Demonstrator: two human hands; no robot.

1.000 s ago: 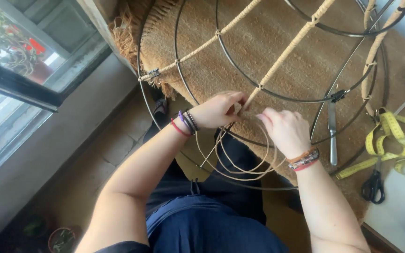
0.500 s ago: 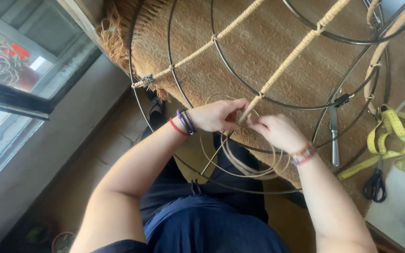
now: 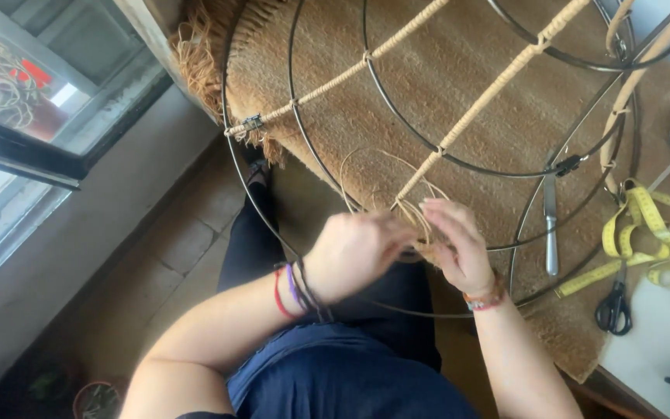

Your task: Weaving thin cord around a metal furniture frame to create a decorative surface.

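While both hands, left hand [image 3: 358, 256] and right hand [image 3: 459, 248], pinch cane strand [image 3: 397, 182], wire frame [image 3: 459, 163], knife [image 3: 550, 225], scissors [image 3: 613, 306] nearby

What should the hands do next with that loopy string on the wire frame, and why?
Probably pull the loose cord snug. Both the left hand and right hand pinch it at the bare lower end of a half-wrapped spoke, and slack loops stand above the fingers.

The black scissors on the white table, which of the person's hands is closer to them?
Right. The right hand works the thin cane strands at the wire frame, apart from the black scissors but on their side; the left hand sits farther away, beyond the right.
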